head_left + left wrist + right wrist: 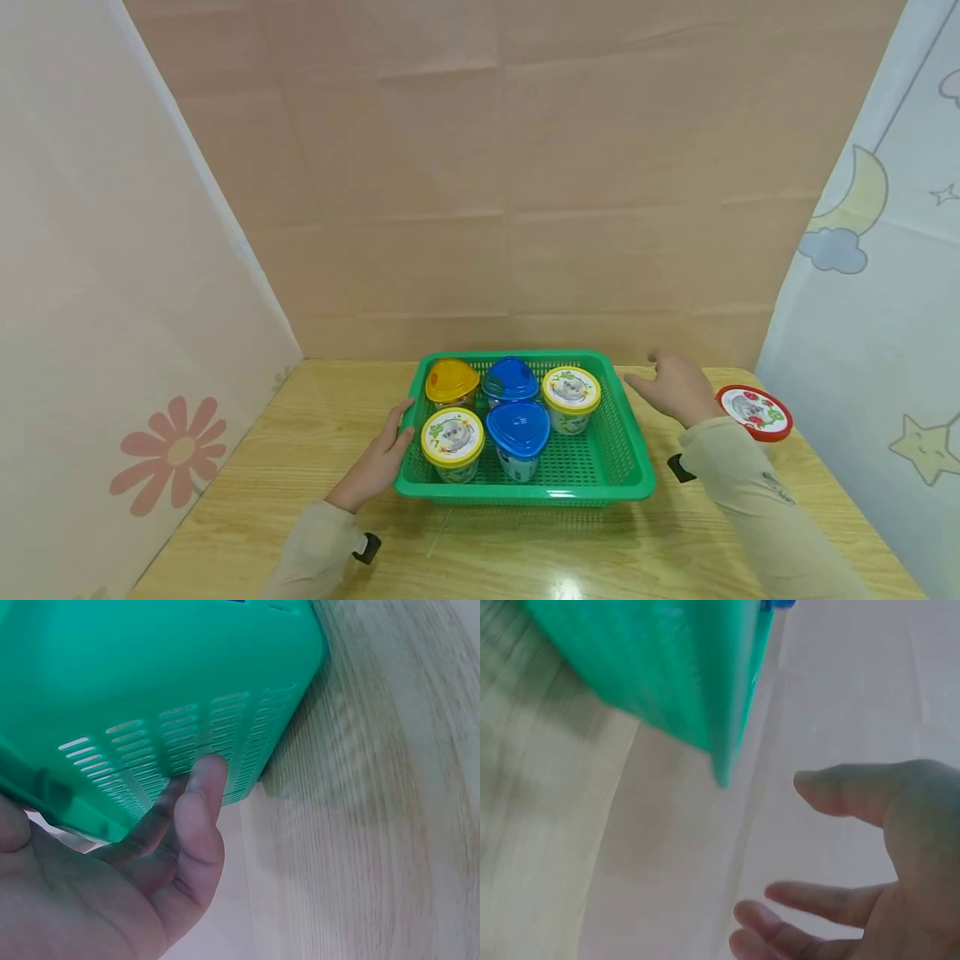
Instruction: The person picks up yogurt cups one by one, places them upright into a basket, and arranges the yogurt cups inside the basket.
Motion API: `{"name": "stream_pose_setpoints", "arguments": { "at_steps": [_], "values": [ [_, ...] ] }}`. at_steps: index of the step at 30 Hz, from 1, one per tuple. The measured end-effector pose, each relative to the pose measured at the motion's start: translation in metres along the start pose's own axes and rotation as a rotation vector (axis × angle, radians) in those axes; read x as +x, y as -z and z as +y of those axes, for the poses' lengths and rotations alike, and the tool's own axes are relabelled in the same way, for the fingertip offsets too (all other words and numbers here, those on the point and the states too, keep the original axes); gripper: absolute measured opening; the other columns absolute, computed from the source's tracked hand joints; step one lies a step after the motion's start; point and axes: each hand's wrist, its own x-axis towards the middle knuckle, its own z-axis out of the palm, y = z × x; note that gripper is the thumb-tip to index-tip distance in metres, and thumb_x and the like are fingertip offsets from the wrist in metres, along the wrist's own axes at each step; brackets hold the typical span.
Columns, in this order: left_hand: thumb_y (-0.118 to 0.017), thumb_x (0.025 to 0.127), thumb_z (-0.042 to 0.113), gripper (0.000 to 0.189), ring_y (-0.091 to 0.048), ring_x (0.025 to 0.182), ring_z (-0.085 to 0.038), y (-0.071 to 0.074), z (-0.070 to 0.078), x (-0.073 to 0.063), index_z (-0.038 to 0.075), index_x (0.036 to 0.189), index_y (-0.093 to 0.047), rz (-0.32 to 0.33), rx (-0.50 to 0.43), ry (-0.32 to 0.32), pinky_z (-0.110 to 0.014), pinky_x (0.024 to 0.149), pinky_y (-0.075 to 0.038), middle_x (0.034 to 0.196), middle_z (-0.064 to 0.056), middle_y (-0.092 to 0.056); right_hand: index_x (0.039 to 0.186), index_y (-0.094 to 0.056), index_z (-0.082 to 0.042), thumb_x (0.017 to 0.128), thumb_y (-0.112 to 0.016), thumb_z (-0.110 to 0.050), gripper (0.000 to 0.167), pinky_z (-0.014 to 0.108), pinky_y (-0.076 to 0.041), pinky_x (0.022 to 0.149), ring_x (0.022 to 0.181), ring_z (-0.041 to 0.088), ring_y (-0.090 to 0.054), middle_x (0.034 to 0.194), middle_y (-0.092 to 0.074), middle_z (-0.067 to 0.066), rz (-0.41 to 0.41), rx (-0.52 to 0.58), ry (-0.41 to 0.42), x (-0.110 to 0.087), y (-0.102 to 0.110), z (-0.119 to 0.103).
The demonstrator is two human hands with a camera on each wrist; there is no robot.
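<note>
A green plastic basket (525, 492) with slotted walls stands on the wooden table. My left hand (384, 454) holds its left rim, the thumb lapping over the edge and the bent fingers (199, 825) along the outer wall. Inside are two yellow-lidded tubs, one at front left (453, 437) and one at back right (572, 392). Two blue-lidded cups, front (517, 429) and back (511, 379), sit between them, with an orange-lidded cup (452, 379) at back left. My right hand (675, 387) hovers beyond the right rim, thumb and fingers spread apart, holding nothing.
A tub with a red lid (755, 412) is on the table (315, 417) at the right, partly behind my right forearm. A brown paper-like backdrop (495, 208) rises behind the table, with printed sheets at the left (112, 292) and right (877, 333).
</note>
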Motion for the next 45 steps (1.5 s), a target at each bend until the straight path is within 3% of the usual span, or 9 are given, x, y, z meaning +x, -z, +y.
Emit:
{"name": "stream_pose_setpoints", "arguments": {
  "at_steps": [6, 14, 21, 27, 31, 37, 45],
  "values": [
    [-0.032, 0.112, 0.023, 0.051, -0.062, 0.11, -0.024, -0.001, 0.0, 0.0, 0.019, 0.16, -0.015, 0.001, -0.003, 0.003, -0.049, 0.097, -0.047, 0.147, -0.022, -0.045, 0.135, -0.046, 0.019, 0.094, -0.061, -0.041, 0.074, 0.068, -0.042, 0.089, 0.116, 0.061, -0.043, 0.128, -0.049, 0.044, 0.078, -0.053, -0.073, -0.009, 0.001, 0.025],
    [-0.032, 0.112, 0.025, 0.051, -0.064, 0.104, -0.022, 0.0, -0.001, 0.001, 0.019, 0.16, -0.015, 0.0, -0.016, -0.003, -0.046, 0.093, -0.049, 0.143, -0.023, -0.048, 0.132, -0.044, 0.02, 0.09, -0.065, -0.051, 0.085, 0.062, -0.041, 0.072, 0.098, 0.063, -0.04, 0.121, -0.042, 0.048, 0.166, -0.079, -0.168, -0.019, 0.001, 0.053],
    [-0.032, 0.112, 0.024, 0.051, -0.064, 0.103, -0.022, 0.0, -0.002, 0.002, 0.02, 0.16, -0.015, 0.0, -0.026, -0.001, -0.046, 0.092, -0.05, 0.142, -0.022, -0.049, 0.104, -0.051, 0.018, 0.083, -0.072, -0.055, 0.079, 0.056, -0.035, 0.063, 0.082, 0.054, -0.034, 0.092, -0.041, 0.039, 0.232, -0.117, -0.244, -0.027, -0.002, 0.077],
    [-0.032, 0.112, 0.023, 0.051, -0.065, 0.1, -0.021, -0.001, -0.002, 0.001, 0.019, 0.16, -0.016, 0.002, -0.025, 0.008, -0.046, 0.091, -0.05, 0.141, -0.022, -0.05, 0.102, -0.046, 0.017, 0.08, -0.069, -0.066, 0.089, 0.061, -0.036, 0.067, 0.084, 0.057, -0.034, 0.089, -0.041, 0.04, 0.191, -0.146, -0.346, -0.03, -0.004, 0.104],
    [-0.032, 0.112, 0.026, 0.051, -0.063, 0.109, -0.026, 0.0, -0.001, 0.001, 0.02, 0.16, -0.015, 0.0, -0.014, 0.001, -0.05, 0.096, -0.047, 0.147, -0.023, -0.045, 0.108, -0.042, 0.02, 0.078, -0.063, -0.076, 0.103, 0.063, -0.036, 0.071, 0.087, 0.057, -0.033, 0.095, -0.039, 0.044, 0.135, -0.147, -0.419, -0.032, -0.001, 0.116],
    [-0.032, 0.112, 0.027, 0.052, -0.057, 0.119, -0.03, -0.001, -0.001, 0.0, 0.02, 0.16, -0.015, -0.009, -0.028, -0.005, -0.054, 0.101, -0.043, 0.152, -0.024, -0.038, 0.106, -0.039, 0.023, 0.076, -0.058, -0.082, 0.111, 0.061, -0.035, 0.073, 0.086, 0.054, -0.033, 0.093, -0.037, 0.043, 0.065, -0.123, -0.484, -0.037, 0.004, 0.121],
    [-0.033, 0.112, 0.027, 0.052, -0.058, 0.117, -0.028, 0.0, -0.001, 0.0, 0.022, 0.16, -0.016, -0.014, -0.05, 0.005, -0.052, 0.1, -0.044, 0.152, -0.021, -0.039, 0.102, -0.039, 0.024, 0.075, -0.054, -0.087, 0.115, 0.06, -0.035, 0.072, 0.087, 0.053, -0.035, 0.095, -0.037, 0.045, 0.069, -0.117, -0.512, -0.036, 0.002, 0.123]
  ]
}}
